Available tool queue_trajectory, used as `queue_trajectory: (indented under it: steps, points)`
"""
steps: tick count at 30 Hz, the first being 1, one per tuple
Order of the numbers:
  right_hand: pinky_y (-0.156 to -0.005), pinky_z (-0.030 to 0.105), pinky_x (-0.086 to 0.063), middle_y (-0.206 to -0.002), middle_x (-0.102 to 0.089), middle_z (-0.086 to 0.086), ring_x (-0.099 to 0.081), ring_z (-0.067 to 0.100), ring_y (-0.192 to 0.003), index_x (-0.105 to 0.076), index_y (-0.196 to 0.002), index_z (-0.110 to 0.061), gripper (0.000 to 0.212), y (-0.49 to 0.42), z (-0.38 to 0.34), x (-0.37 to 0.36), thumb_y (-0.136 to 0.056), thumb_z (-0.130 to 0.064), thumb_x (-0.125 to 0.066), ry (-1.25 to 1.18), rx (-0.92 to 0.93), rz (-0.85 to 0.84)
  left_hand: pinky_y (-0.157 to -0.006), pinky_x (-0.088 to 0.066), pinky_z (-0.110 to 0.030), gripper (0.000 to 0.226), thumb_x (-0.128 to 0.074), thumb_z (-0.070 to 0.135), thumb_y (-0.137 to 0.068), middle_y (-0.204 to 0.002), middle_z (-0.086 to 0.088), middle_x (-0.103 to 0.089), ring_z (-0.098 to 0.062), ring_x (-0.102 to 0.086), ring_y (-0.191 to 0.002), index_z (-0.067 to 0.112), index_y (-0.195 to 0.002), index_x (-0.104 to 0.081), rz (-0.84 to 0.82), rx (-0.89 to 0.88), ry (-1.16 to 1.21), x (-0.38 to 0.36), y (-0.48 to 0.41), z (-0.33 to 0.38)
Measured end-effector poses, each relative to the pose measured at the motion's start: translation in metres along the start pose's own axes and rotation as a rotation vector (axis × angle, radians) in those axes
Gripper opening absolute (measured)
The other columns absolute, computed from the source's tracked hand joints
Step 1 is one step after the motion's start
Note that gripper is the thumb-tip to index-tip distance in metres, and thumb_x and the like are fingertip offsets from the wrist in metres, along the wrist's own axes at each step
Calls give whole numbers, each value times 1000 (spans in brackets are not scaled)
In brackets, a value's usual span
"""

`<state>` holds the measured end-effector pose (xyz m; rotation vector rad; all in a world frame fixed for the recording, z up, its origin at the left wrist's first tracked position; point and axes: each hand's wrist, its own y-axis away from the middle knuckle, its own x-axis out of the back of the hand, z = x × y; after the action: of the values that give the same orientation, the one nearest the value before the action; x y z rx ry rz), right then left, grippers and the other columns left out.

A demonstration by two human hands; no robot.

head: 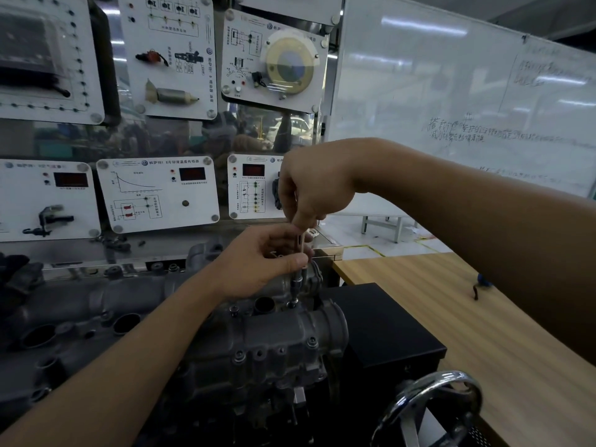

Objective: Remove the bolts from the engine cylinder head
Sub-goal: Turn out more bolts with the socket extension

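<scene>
In the head view, the driver tool (298,279) stands upright on a bolt (292,305) at the right end of the engine cylinder head (267,337), probably so that it turns straight. The right hand (311,188) pinches its top with curled fingers. The left hand (258,259) holds the shaft lower, fingers closed around it, I think to steady it

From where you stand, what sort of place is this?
Probably a car-mechanics training workshop: an engine cylinder head being worked on, wall panels with sensor diagrams and digital readouts, and a written-on whiteboard.
</scene>
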<state>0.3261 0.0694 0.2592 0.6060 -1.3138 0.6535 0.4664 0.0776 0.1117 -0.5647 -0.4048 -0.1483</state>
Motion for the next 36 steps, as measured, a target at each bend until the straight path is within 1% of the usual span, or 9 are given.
queue_trajectory:
  steps: [5,8,11,16,20,25,28,32,36]
  points:
    - [-71,27,-54,-93,-72,-6,-68,12,-88,-75,-94,-21,14,1,3,-1,-81,-17,-78,37,-4,-12,-94,-54,-24,25,-63,7,-95,-105,7,-77,-7,-70,-106,24,-112,-71,-77,31,-90,1,1,0]
    - [-69,27,-54,-90,-74,-3,-71,15,-81,-72,-90,-17,25,0,3,-6,-79,-39,-79,46,-56,34,-87,-55,-24,14,-73,19,-89,-96,9,-78,-4,-72,-93,25,-102,-74,-2,44,-167,1,-1,-2]
    - [-68,23,-52,-72,-76,-4,-73,14,-77,-70,-73,-14,40,-1,2,-10,-86,-52,-67,26,-132,37,-75,-53,-18,16,-81,28,-79,-87,7,-76,-5,-72,-81,24,-92,-72,70,41,-200,0,-2,-4]
    - [-69,23,-53,-70,-76,-2,-73,12,-74,-70,-74,-11,30,-3,0,-6,-91,-37,-69,84,-129,-24,-69,-54,-18,31,-85,38,-69,-82,4,-75,-4,-69,-71,23,-92,-70,112,10,-199,0,-2,-6]
    - [-63,22,-53,-79,-74,-5,-72,11,-75,-74,-87,-17,10,1,-1,-2,-80,-21,-81,106,-60,-16,-89,-55,-35,31,-78,28,-84,-99,6,-77,-8,-71,-95,26,-114,-70,37,19,-150,0,-2,-7]
    - [-61,23,-47,-86,-72,-6,-68,9,-79,-72,-97,-20,28,4,1,-4,-73,-27,-85,74,-38,-3,-95,-54,-31,22,-66,16,-95,-103,11,-77,-5,-71,-102,28,-112,-71,-91,30,-165,-1,0,-5]
    - [-64,26,-55,-76,-73,-6,-70,9,-68,-72,-94,-17,35,5,1,-5,-76,-45,-80,66,-103,-35,-88,-55,-28,16,-75,27,-88,-95,13,-77,-2,-71,-93,31,-102,-72,-15,34,-213,-2,-1,-4]
    - [-60,23,-50,-64,-74,-5,-64,8,-53,-67,-78,-14,36,3,2,-4,-86,-50,-69,-13,-145,-9,-64,-51,-15,22,-85,33,-75,-75,10,-71,0,-65,-67,26,-82,-65,107,-10,-262,-6,-2,-5]
    - [-70,25,-54,-73,-76,-4,-68,5,-62,-73,-88,-13,22,4,-5,-1,-89,-35,-71,77,-119,-44,-63,-47,-15,29,-83,35,-79,-78,0,-68,-3,-60,-65,27,-101,-64,75,-30,-225,-5,-1,-7]
